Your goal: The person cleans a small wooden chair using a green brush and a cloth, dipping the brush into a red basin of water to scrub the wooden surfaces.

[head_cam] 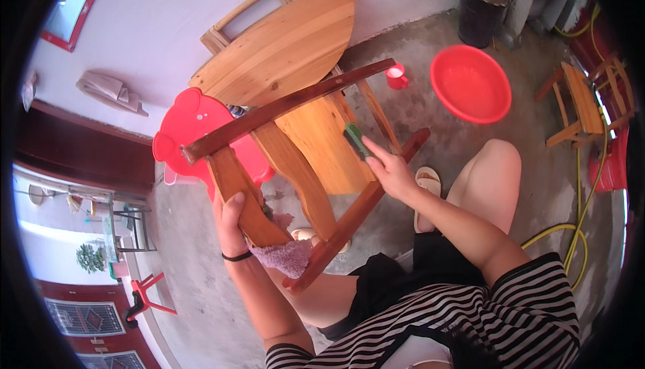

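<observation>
A wooden chair [302, 177] lies tilted before me, its dark rails framing two curved slats and a paler seat board. My left hand [233, 218] grips the outer slat near the dark rails' ends; its fingers are partly hidden behind the wood. A pinkish-purple cloth [284, 258] is draped over the lower end of that slat, below this hand. In my right hand [390, 167] is a green scrubbing brush [357, 141], held over the edge of the seat board, between the two dark rails.
A red bear-shaped plastic table or stool top [189, 130] stands left, a round wooden tabletop [287, 41] behind. Right of the chair are a red cup [397, 78], a red basin [470, 84], a black bucket [481, 14], a small wooden chair [582, 99] and a yellow hose [579, 228].
</observation>
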The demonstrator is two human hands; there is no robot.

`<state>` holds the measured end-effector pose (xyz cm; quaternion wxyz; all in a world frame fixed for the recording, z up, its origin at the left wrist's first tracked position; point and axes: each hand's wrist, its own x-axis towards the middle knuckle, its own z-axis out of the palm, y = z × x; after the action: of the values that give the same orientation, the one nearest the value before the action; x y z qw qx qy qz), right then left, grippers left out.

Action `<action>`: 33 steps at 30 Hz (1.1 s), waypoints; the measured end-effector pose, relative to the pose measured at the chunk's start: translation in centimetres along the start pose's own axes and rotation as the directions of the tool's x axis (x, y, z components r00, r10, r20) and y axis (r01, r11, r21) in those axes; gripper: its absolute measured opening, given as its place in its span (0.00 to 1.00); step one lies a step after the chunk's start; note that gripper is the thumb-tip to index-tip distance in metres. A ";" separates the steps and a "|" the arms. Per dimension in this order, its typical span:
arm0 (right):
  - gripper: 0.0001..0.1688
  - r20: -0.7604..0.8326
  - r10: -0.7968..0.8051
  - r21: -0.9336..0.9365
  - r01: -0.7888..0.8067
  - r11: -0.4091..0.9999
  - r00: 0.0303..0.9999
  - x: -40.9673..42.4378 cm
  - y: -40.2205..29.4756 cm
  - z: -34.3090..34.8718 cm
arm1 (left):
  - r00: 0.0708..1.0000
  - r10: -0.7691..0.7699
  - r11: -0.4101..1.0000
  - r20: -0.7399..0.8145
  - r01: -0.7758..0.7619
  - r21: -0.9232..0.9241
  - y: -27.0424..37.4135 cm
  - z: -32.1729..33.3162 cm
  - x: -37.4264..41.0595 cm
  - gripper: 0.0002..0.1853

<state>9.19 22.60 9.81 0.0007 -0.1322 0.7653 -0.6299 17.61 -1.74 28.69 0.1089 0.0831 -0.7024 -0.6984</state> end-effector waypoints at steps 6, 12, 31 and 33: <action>0.32 -0.102 0.079 -0.065 -0.086 0.994 0.992 4.4 -0.5 -0.4 | 0.998 0.006 0.999 -0.066 -0.003 0.044 -0.7 -0.1 -1.4 0.29; 0.18 -0.090 0.595 0.434 -0.506 0.745 0.798 7.2 3.2 -6.9 | 0.998 0.024 0.997 -0.055 -0.020 0.072 -1.5 -1.6 -4.0 0.29; 0.15 -0.124 0.831 0.906 -0.280 0.317 0.542 17.7 9.3 -7.1 | 0.998 0.005 0.989 0.067 -0.015 0.150 -0.8 2.6 -5.2 0.38; 0.17 -0.004 0.792 0.898 -0.347 0.272 0.611 17.8 8.9 -7.2 | 1.000 0.003 0.990 0.024 -0.006 0.143 -0.8 1.7 -4.9 0.41</action>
<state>-11.01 27.47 5.70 0.1187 0.3333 0.3344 -0.8735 21.84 1.25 27.66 0.0959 0.0809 -0.7521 -0.6471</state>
